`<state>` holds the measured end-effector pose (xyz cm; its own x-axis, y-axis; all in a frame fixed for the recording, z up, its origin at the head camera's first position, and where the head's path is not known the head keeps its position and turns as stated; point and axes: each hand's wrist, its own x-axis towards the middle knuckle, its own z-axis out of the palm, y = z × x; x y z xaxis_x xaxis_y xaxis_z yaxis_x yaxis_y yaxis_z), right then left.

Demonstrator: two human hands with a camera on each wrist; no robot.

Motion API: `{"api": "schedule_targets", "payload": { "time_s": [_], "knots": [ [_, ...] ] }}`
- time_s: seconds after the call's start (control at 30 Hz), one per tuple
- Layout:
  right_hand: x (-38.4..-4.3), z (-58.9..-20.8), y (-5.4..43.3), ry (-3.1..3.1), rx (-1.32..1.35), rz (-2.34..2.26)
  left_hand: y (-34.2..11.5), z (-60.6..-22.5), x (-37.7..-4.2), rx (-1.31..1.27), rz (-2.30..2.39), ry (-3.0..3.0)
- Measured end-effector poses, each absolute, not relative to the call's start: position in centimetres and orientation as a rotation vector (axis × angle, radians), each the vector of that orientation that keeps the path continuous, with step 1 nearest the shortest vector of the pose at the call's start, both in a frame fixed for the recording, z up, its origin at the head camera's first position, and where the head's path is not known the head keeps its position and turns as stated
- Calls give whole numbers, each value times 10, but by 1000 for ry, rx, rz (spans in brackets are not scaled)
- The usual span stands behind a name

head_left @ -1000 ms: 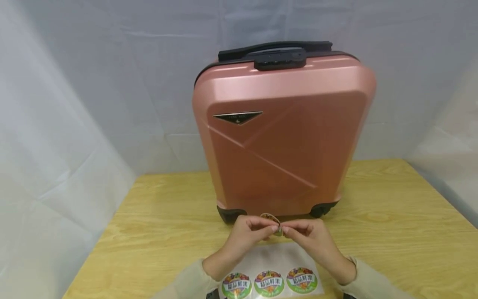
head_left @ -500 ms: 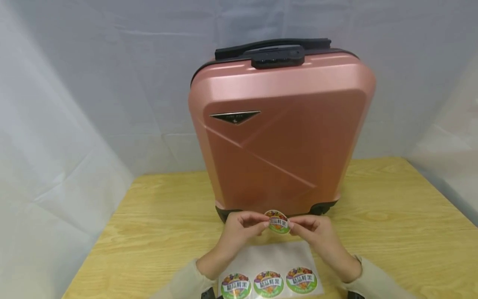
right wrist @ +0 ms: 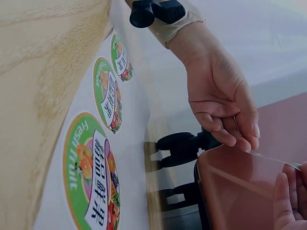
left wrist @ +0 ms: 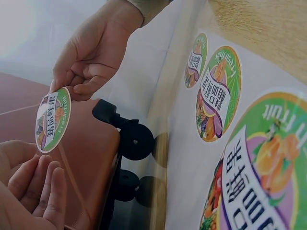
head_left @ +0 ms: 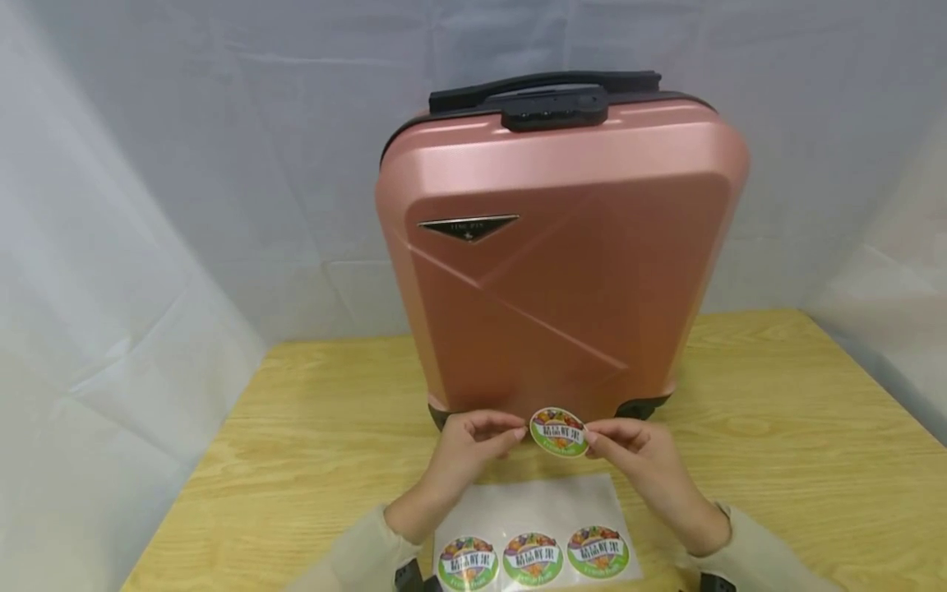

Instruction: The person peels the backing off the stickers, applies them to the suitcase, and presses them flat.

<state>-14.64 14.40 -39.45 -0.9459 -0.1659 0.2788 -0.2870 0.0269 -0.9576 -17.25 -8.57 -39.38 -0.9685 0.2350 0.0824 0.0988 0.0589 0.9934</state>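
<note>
Over my feed I saw what looked like a small studio booth: creased pale sheeting (head_left: 185,148) behind and either side of the wood-grain table (head_left: 784,460).

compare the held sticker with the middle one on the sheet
The held sticker is off the sheet, pinched by the right hand; the middle sticker is on it, untouched. The held sticker is tilted up, while the middle sticker lies flat. Both are round with the same fruit design.
</note>
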Motion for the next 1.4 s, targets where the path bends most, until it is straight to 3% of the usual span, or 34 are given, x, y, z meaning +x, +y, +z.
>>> {"api": "schedule_targets", "payload": {
  "time_s": [1.07,1.4],
  "knots": [
    [-147,-393,148,-2141,526,2188,-80,-389,-167,342,2074,2163],
    [-150,-385,151,-2103,554,2176,-80,-379,-164,466,2100,2195]
  ]
}}
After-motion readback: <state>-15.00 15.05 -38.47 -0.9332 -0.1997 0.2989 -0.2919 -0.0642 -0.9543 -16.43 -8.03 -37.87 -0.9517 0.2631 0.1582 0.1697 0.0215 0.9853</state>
